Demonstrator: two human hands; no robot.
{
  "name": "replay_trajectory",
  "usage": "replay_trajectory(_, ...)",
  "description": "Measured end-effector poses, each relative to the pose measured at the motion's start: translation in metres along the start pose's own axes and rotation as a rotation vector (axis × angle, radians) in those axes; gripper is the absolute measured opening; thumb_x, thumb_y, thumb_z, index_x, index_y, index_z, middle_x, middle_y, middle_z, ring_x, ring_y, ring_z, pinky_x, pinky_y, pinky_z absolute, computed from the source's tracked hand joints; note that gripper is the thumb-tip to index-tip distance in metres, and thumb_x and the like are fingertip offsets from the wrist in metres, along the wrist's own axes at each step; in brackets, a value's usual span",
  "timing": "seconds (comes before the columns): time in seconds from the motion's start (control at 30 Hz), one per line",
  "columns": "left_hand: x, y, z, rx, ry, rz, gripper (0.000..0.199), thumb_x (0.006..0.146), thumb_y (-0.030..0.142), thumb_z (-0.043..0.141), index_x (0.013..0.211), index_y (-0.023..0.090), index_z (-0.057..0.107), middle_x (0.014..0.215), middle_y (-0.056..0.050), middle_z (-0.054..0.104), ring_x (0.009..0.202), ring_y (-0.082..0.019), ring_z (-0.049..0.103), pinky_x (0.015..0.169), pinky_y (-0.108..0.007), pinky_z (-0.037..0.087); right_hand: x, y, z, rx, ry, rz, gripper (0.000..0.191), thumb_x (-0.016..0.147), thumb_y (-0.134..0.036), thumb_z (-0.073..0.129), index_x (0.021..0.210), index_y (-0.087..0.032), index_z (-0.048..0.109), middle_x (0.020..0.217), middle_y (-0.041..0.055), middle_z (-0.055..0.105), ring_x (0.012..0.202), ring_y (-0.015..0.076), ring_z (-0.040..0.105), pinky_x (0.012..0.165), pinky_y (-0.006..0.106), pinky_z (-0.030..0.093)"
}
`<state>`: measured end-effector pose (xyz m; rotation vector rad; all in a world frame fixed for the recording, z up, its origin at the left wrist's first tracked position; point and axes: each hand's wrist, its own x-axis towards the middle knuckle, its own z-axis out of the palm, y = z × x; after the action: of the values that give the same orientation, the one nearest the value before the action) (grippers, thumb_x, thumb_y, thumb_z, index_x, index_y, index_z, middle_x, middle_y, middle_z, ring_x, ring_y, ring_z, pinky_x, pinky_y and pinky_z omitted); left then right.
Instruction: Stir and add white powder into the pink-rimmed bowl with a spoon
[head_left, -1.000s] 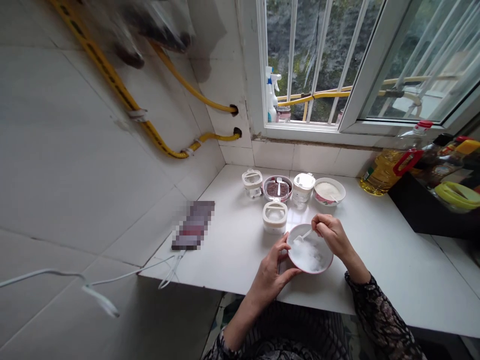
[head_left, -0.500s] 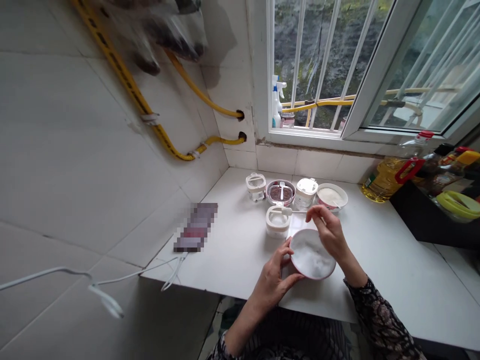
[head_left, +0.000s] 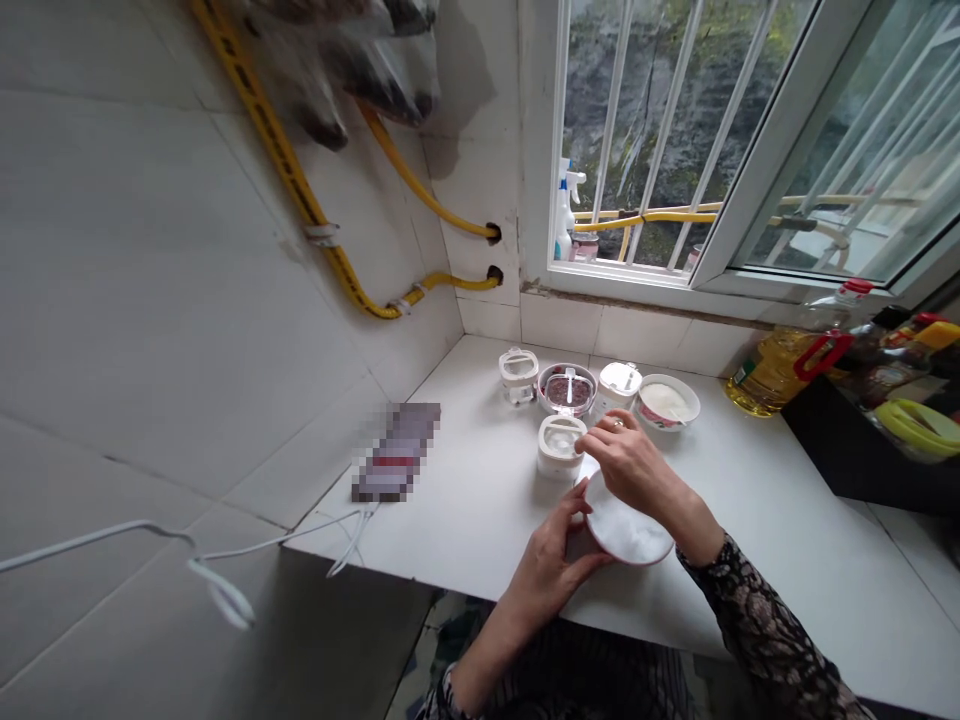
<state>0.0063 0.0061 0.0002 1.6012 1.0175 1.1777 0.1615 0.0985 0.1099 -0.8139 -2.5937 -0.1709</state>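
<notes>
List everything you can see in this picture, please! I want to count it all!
Bowl of white granules: 1, white with pink rim, held at the counter's front.
Plastic jars: 3, white, mid-counter.
Bowl of dark grains: 1, dark red, back of counter.
Bowl of white paste: 1, white, back of counter.
Cooking oil bottle: 1, yellow with red handle, right of counter.
Blurred flat object: 1, blurred, left of counter.
Hoses: 2, yellow, left wall.
Spray bottle: 1, white and blue, at window.
Left hand: 1, gripping bowl's edge.
Right hand: 1, gold ring, above bowl.
</notes>
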Motion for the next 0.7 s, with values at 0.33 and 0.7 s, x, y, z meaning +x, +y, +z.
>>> replay_trajectory(0.33,0.001,0.003,0.001,-0.054,-0.012,0.016,0.061,0.079,0.03,0.08,0.133,0.023,0.053,0.145,-0.012,0.054,0.131,-0.03,0.058,0.103,-0.043,0.056,0.023,0.005,-0.009,-0.04,-0.039,-0.051,0.037,0.086,0.007,0.041,0.091,-0.019,0.066,0.083,0.0053,0.073,0.081,0.0202,0.062,0.092,0.039,0.041)
replay_trajectory(0.7,0.001,0.002,0.001,-0.078,-0.027,0.023,0.052,0.08,0.028,0.08,0.125,0.023,0.055,0.15,-0.013,0.051,0.132,-0.031,0.058,0.106,-0.045,0.053,0.023,0.003,-0.026,-0.021,-0.117,-0.002,0.038,0.079,0.009,0.043,0.087,-0.02,0.066,0.078,0.0041,0.073,0.077,0.0191,0.063,0.092,0.039,0.04)
